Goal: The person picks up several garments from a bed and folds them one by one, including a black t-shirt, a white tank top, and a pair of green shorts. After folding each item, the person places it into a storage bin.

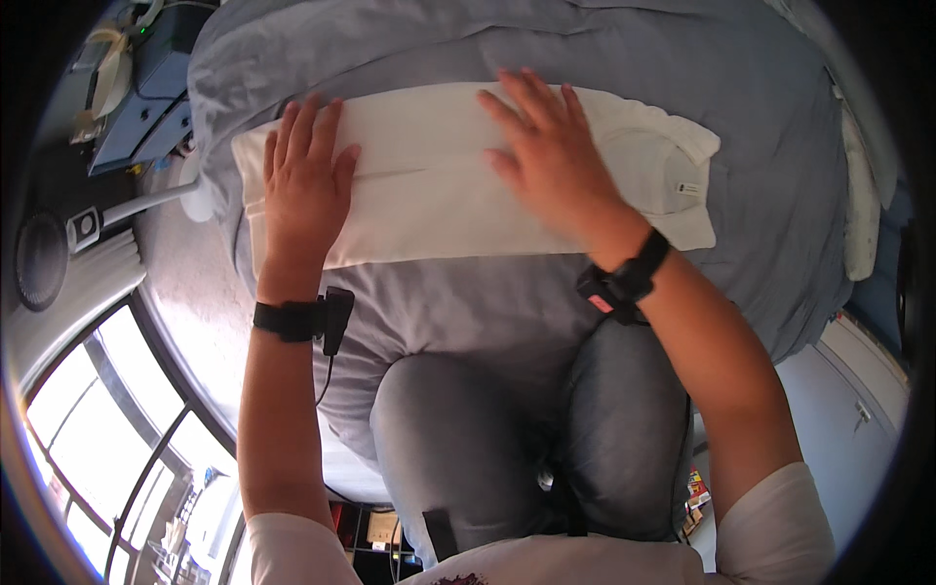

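Observation:
A white shirt point(424, 212) lies folded into a long strip across a grey bedspread. Its round collar, with a small neck label point(687, 189), is at the right end. Flat on the left end of the cloth rests my left hand point(306, 168), fingers a little apart. My right hand point(545, 146), slightly blurred, is spread over the middle of the shirt near the collar; whether it presses or hovers I cannot tell. Neither hand grips anything. A shallow crease runs along the fabric between them.
The grey bedspread point(468, 307) is wrinkled around the shirt, and my knees are against it. A standing fan point(44, 256) and a blue drawer cabinet point(139, 131) are on the left. Wrist straps carry black devices, one with a cable point(327, 380). A window point(110, 395) stands lower left.

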### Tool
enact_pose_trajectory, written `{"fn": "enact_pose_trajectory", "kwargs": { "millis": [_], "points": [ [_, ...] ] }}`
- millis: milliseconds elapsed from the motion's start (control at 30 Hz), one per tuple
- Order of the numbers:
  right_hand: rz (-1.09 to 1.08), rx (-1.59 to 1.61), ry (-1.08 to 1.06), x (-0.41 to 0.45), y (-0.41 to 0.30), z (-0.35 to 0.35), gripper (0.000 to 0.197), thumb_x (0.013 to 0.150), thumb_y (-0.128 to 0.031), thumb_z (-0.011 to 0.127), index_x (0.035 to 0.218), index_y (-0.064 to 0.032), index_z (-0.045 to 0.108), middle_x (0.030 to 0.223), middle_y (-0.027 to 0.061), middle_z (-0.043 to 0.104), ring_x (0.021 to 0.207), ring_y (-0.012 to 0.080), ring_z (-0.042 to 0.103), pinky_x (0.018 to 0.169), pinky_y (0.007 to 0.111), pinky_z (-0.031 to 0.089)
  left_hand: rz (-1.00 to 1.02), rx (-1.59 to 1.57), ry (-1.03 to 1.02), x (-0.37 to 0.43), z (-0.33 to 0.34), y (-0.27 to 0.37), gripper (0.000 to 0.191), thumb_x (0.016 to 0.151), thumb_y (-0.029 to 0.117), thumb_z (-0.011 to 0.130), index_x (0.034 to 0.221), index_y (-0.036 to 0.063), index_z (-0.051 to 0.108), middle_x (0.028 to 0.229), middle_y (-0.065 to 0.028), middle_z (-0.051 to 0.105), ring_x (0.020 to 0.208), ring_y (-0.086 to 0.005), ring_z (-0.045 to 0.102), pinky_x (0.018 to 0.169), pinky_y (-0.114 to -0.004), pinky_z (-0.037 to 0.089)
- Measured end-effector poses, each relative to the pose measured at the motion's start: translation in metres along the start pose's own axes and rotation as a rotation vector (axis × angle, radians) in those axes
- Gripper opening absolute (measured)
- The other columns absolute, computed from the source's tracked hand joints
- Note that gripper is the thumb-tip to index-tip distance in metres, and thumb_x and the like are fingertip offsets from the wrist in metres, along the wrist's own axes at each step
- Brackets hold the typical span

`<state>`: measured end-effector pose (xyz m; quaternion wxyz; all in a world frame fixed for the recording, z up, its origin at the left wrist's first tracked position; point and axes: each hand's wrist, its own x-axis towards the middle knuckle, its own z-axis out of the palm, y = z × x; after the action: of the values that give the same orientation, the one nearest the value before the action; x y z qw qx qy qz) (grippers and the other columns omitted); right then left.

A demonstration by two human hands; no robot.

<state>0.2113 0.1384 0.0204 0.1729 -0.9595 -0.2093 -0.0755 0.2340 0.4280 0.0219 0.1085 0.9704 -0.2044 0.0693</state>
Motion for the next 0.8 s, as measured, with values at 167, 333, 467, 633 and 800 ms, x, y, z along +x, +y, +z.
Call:
{"fn": "enact_pose_trajectory", "kwargs": {
  "millis": [167, 333, 467, 633, 800],
  "points": [
    [0.055, -0.089, -0.05, -0.016, 0.009, 0.023, 0.072, 0.094, -0.054, 0.06, 0.149, -0.0096, 0.048, 0.158, 0.0191, 0.037, 0.148, 0.0394, 0.032, 0.118, 0.065, 0.021, -0.179, 0.172, -0.029, -0.011, 0.03, 0.004, 0.063, 0.103, 0.042, 0.05, 0.158, 0.0152, 0.035, 0.164, -0.0138, 0.031, 0.153, -0.035, 0.023, 0.124, -0.053, 0.015],
    [0.112, 0.018, 0.026, -0.029, 0.029, -0.011, 0.067, 0.092, -0.049, 0.065, 0.141, -0.0059, 0.053, 0.152, 0.0206, 0.042, 0.142, 0.0398, 0.039, 0.116, 0.064, 0.026, -0.157, 0.125, -0.025, -0.01, 0.031, -0.003, 0.066, 0.103, 0.048, 0.049, 0.158, 0.0148, 0.034, 0.164, -0.0134, 0.031, 0.154, -0.0359, 0.022, 0.124, -0.055, 0.014],
    [0.275, 0.096, 0.308, -0.063, 0.1, -0.052, 0.034, 0.086, -0.015, 0.073, 0.117, -0.0048, 0.063, 0.124, 0.0173, 0.062, 0.114, 0.0375, 0.059, 0.1, 0.045, 0.047, -0.14, 0.098, -0.008, -0.011, 0.021, 0.009, 0.067, 0.102, 0.047, 0.051, 0.159, 0.0161, 0.034, 0.166, -0.0117, 0.029, 0.154, -0.036, 0.022, 0.123, -0.057, 0.014],
    [0.665, 0.091, 0.264, -0.131, 0.176, -0.095, 0.03, 0.094, -0.02, 0.069, 0.119, -0.0044, 0.065, 0.114, 0.0124, 0.067, 0.105, 0.0276, 0.065, 0.087, 0.037, 0.053, -0.001, -0.189, -0.077, 0.017, 0.01, 0.101, 0.072, 0.096, 0.039, 0.063, 0.159, 0.0188, 0.034, 0.167, -0.0102, 0.025, 0.155, -0.0338, 0.019, 0.124, -0.056, 0.013],
    [0.958, 0.425, 0.222, -0.132, 0.195, -0.089, 0.039, 0.094, -0.028, 0.071, 0.122, -0.001, 0.066, 0.101, 0.0082, 0.071, 0.09, 0.0183, 0.067, 0.081, 0.031, 0.053, 0.217, -0.293, -0.245, 0.04, 0.027, 0.205, 0.074, 0.091, 0.043, 0.068, 0.156, 0.019, 0.04, 0.166, -0.0079, 0.028, 0.154, -0.0326, 0.022, 0.124, -0.057, 0.017]
  ]
}}
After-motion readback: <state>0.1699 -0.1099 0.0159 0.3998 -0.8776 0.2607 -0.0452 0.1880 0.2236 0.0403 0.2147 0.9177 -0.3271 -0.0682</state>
